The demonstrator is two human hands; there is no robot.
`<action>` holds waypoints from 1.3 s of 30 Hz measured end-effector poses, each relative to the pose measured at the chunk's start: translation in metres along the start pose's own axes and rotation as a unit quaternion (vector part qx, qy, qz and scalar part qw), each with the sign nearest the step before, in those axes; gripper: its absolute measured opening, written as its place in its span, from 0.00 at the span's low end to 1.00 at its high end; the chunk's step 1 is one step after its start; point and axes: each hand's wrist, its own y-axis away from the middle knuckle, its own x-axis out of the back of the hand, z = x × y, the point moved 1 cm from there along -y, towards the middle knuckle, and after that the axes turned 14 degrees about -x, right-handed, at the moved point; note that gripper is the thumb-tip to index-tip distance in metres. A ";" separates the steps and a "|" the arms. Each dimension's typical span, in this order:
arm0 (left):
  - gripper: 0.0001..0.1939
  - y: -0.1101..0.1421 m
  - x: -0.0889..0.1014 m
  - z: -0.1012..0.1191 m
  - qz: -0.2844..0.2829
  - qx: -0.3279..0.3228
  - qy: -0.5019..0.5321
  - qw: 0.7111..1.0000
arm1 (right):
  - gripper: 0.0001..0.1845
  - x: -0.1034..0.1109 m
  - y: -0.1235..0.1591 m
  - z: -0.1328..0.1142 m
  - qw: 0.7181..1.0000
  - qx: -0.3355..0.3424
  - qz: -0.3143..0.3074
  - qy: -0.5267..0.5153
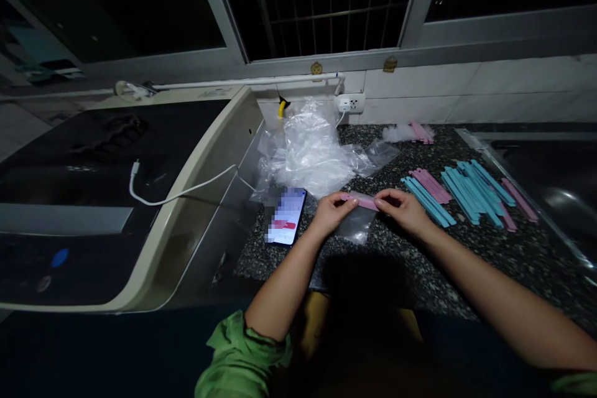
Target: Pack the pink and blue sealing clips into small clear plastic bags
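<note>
Flatly, a slim, smooth pink strip spans the gap between 2 hands above speckled stone, with a crinkly, clear plastic bag against it. The left hand pinches 1 end, thumb against curled fingers; the right hand is likewise closed at the other end.

L sleeve green, rumpled, bunched w/ loose folds; R sleeve prob. same green, v. dim.
</note>
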 end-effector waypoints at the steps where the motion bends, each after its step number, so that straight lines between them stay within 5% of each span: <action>1: 0.16 0.000 0.000 0.000 0.000 0.001 -0.002 1.000 | 0.17 0.000 0.000 0.000 1.000 0.005 0.005 0.003; 16: 0.16 0.000 0.000 -0.001 -0.003 -0.011 -0.011 1.000 | 0.18 0.003 0.002 -0.003 0.997 0.024 -0.023 0.072; 24: 0.12 -0.003 0.004 0.001 0.003 -0.113 -0.070 0.991 | 0.19 0.003 0.002 -0.002 0.996 0.033 -0.010 0.085; 39: 0.11 -0.003 0.005 0.003 0.000 -0.139 -0.123 0.983 | 0.18 0.001 0.002 -0.003 0.995 0.038 -0.002 0.088</action>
